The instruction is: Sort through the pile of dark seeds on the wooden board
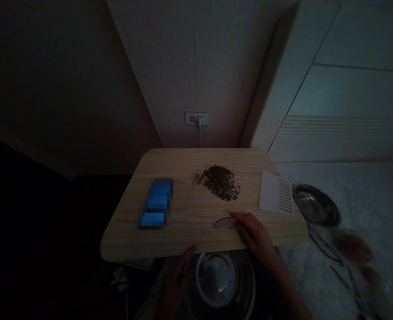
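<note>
A low wooden table point(183, 235) stands before me in dim light. A heap of small dark seeds point(219, 180) lies near its middle. My right hand point(253, 233) rests on the table's front part, fingers laid on a thin clear curved thing point(223, 222) that I cannot name. My left hand point(174, 278) grips the rim of a steel bowl point(220, 284) held below the table's front edge. A white comb-like scraper point(276, 193) lies flat at the table's right end.
A blurred blue block point(156, 203) lies on the table's left part. A second steel bowl point(316, 205) sits on the pale rug to the right, with thin metal tools point(329, 249) beside it. A wall socket point(196, 118) is behind the table.
</note>
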`<state>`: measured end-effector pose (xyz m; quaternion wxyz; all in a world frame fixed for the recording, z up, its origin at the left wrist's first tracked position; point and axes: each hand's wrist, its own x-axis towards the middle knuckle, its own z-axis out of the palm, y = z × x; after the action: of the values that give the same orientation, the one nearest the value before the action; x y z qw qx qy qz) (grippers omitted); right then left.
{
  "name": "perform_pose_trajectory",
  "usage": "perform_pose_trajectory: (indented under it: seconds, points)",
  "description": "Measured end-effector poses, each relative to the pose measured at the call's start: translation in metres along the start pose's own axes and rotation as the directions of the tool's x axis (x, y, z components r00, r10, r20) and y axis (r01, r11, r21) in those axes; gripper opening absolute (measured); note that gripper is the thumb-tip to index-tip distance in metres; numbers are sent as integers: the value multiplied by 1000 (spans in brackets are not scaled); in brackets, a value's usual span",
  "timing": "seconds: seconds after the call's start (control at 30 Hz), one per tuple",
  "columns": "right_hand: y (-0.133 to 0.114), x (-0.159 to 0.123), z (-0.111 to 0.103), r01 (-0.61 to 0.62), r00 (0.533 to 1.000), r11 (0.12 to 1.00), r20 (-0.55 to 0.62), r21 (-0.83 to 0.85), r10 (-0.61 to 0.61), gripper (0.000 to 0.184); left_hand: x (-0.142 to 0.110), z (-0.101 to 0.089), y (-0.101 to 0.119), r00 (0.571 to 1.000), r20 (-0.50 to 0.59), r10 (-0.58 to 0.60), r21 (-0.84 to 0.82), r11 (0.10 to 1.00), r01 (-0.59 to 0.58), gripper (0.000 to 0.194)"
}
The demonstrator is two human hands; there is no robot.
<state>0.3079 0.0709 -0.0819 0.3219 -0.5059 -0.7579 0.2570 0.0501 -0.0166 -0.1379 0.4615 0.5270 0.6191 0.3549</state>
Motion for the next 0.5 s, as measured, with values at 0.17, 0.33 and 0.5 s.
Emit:
perform_pose_trajectory:
  seconds: [0.17,0.33,0.5]
  points:
    - [-5,1,-9,38,991,998,126,48,-44,29,0,0,4,1000,1,-12,-25,1000,12,39]
    - [-9,2,-18,50,970,995,234,89,-70,23,1,0,-1,1000,19,8,-10,1000,-8,39]
    - [-5,0,-17,-54,984,978,177,204,17,24,1,-1,1,1000,16,26,14,1000,-27,40]
